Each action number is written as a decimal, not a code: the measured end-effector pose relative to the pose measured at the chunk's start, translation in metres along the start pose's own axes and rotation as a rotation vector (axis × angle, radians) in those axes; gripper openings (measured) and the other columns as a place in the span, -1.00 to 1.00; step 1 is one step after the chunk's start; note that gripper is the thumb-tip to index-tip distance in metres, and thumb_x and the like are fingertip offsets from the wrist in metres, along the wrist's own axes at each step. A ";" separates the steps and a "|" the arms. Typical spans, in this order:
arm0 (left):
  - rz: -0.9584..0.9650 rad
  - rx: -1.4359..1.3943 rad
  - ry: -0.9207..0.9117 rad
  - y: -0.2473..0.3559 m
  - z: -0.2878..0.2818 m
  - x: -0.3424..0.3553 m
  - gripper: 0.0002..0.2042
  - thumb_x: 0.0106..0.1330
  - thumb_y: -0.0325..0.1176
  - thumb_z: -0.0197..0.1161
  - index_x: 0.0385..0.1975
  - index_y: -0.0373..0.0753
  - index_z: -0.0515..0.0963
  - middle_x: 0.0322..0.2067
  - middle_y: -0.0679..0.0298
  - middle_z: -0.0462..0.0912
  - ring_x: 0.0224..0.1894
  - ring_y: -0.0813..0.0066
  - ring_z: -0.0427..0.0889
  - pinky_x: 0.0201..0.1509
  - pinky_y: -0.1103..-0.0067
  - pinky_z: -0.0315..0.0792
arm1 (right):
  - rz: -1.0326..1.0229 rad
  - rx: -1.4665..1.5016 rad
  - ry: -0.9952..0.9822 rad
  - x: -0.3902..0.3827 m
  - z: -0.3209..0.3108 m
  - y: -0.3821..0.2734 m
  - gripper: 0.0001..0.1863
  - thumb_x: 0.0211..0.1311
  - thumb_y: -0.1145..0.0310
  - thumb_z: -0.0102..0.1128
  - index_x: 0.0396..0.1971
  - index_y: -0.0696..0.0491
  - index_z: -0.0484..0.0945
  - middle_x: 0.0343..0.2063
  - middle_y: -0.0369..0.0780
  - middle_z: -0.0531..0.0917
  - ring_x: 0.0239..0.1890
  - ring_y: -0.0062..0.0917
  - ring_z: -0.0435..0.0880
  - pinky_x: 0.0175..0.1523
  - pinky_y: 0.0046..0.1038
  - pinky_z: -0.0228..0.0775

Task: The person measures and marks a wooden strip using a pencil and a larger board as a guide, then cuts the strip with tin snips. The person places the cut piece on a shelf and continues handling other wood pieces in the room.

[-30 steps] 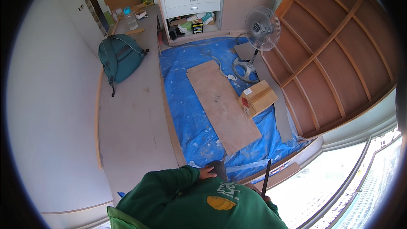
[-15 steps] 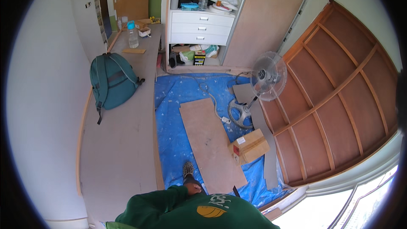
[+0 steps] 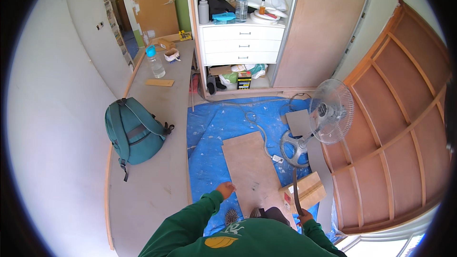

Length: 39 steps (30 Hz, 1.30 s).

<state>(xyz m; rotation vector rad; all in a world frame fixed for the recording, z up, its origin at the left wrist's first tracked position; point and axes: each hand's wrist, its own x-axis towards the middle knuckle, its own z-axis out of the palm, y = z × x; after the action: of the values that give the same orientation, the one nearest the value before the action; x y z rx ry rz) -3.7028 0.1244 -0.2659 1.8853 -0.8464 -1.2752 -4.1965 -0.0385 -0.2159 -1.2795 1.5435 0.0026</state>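
Note:
My right hand [image 3: 304, 217] is closed around the lower end of a long, thin, slightly curved dark strip [image 3: 296, 191]. The strip points upward and away, passing in front of a brown cardboard box [image 3: 312, 188]; its exact kind cannot be made out. In front of my body, my left hand [image 3: 225, 189] hangs in the air with loosely bent fingers and holds nothing. It is nearest to the left edge of a flat plywood sheet [image 3: 252, 162] lying on the blue floor tarp [image 3: 207, 138]. My green sleeves reach both wrists.
A standing fan [image 3: 328, 114] and its cord are beyond the box. On the right leans a large ribbed wooden panel [image 3: 381, 128]. A long grey bench top [image 3: 152, 200] on the left carries a teal backpack [image 3: 138, 133] and a water bottle [image 3: 156, 63]. White drawers [image 3: 243, 45] stand ahead.
My left hand has moved forward from beside my body. My right hand has come into view with the dark strip. The view has shifted, and I stand closer to the plywood sheet.

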 end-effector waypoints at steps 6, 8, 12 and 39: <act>0.088 0.074 0.137 -0.001 -0.023 0.062 -0.63 0.35 -0.19 0.35 0.03 -0.31 0.63 -0.02 0.06 0.75 0.10 0.20 0.72 0.22 0.33 0.57 | -0.047 -0.226 -0.075 0.152 -0.014 -0.053 -0.72 0.32 0.47 0.24 -0.01 0.14 0.71 -0.36 -0.10 0.77 -0.48 -0.37 0.80 -0.35 -0.30 0.69; -0.067 0.178 0.123 -0.001 -0.033 0.076 -0.59 0.34 -0.15 0.36 0.05 -0.31 0.63 -0.01 0.04 0.75 0.12 0.15 0.72 0.24 0.31 0.56 | -0.145 -0.327 -0.180 0.205 -0.023 -0.080 -0.75 0.32 0.42 0.25 -0.05 0.14 0.72 -0.37 -0.11 0.78 -0.46 -0.36 0.81 -0.32 -0.28 0.69; -0.324 0.315 0.120 0.016 -0.040 0.082 -0.47 0.43 0.03 0.23 0.20 -0.25 0.60 0.20 -0.13 0.64 0.27 -0.04 0.62 0.38 0.24 0.46 | -0.272 -0.457 -0.219 0.282 -0.028 -0.173 -0.78 0.34 0.35 0.21 -0.12 0.09 0.73 -0.33 -0.12 0.78 -0.40 -0.32 0.82 -0.27 -0.24 0.67; 0.056 -0.683 0.013 0.391 -0.382 0.461 -0.36 0.58 0.04 0.17 0.43 -0.33 0.32 0.23 0.08 0.61 0.19 0.27 0.65 0.31 0.32 0.50 | -1.089 -0.329 -0.430 0.377 0.158 -0.883 -0.74 0.40 0.24 0.35 -0.16 0.16 0.67 -0.30 -0.05 0.69 -0.26 -0.20 0.70 -0.13 -0.26 0.51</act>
<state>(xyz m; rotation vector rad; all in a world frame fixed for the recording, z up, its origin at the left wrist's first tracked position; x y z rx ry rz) -3.2540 -0.3939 -0.0625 1.3105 -0.3743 -1.3010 -3.4095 -0.5819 -0.0359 -2.0803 0.3608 -0.1593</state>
